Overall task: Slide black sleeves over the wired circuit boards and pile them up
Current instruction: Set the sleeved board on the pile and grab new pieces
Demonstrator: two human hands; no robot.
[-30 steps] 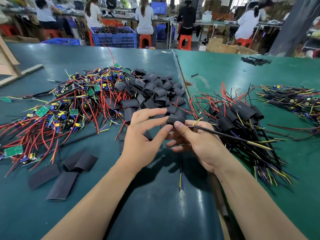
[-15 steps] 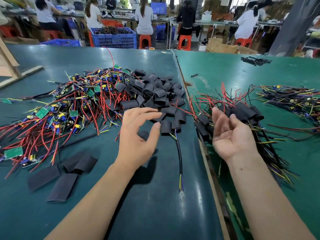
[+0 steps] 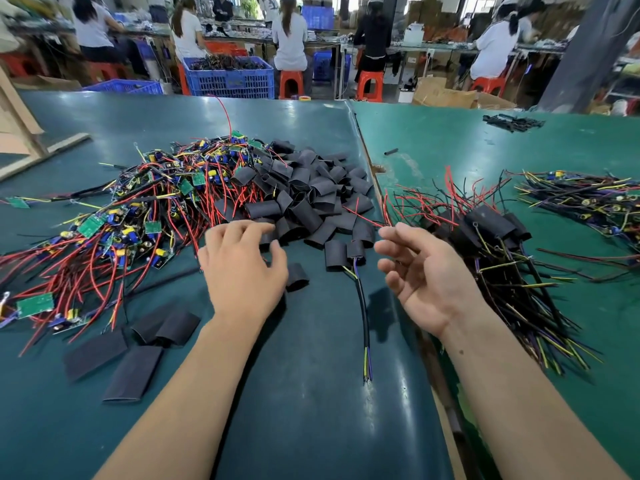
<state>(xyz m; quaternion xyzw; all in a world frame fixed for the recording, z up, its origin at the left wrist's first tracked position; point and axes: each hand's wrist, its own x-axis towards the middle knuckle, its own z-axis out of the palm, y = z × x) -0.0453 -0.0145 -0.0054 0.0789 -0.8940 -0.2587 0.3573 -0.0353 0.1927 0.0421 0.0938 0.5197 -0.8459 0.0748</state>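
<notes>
Both hands hang over the middle of the green table (image 3: 311, 393) and hold nothing. The left hand (image 3: 242, 271), palm down with fingers loosely spread, sits at the near edge of the black sleeves (image 3: 308, 192) heap; it seems to brush one, though blur hides contact. The right hand (image 3: 426, 278) is palm-up, fingers relaxed. Bare wired circuit boards (image 3: 114, 223) sprawl toward the left edge; the sleeved pile (image 3: 485, 226) lies toward the right.

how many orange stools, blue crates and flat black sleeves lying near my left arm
orange stools: 4 plainly in view
blue crates: 4
flat black sleeves near the left arm: 4
total: 12
</notes>
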